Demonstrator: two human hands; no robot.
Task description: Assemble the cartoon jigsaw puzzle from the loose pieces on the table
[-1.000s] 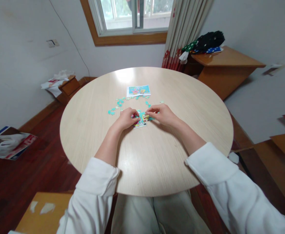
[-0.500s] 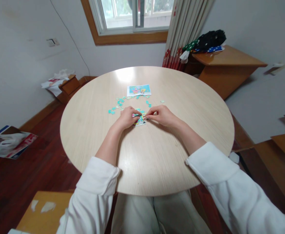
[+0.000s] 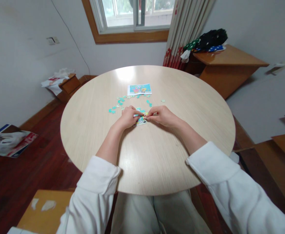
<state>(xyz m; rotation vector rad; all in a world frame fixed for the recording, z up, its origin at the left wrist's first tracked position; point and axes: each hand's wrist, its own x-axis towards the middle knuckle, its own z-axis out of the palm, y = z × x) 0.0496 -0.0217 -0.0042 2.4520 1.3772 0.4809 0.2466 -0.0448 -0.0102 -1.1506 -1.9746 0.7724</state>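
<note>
A partly joined jigsaw puzzle [image 3: 141, 122], colourful with teal and yellow, lies on the round table between my two hands. My left hand [image 3: 129, 117] rests over its left side, thumb and index finger pressed onto the joined pieces and covering some of them. At the right edge, my right hand [image 3: 163, 116] pinches a small puzzle piece [image 3: 145, 118] between thumb and fingertips, touching or very close to the joined part. The fingertips hide most of that piece.
Loose teal puzzle pieces [image 3: 120, 101] lie in an arc beyond my hands, with a few more pieces [image 3: 149, 103] to the right and a single pale piece [image 3: 163, 100] farther right. A printed picture sheet [image 3: 139, 89] lies behind them on the round table [image 3: 88, 130].
My left index finger has shifted slightly right across the puzzle. My right fingertips stay at its right edge with almost no movement. The view has tilted very slightly.
</note>
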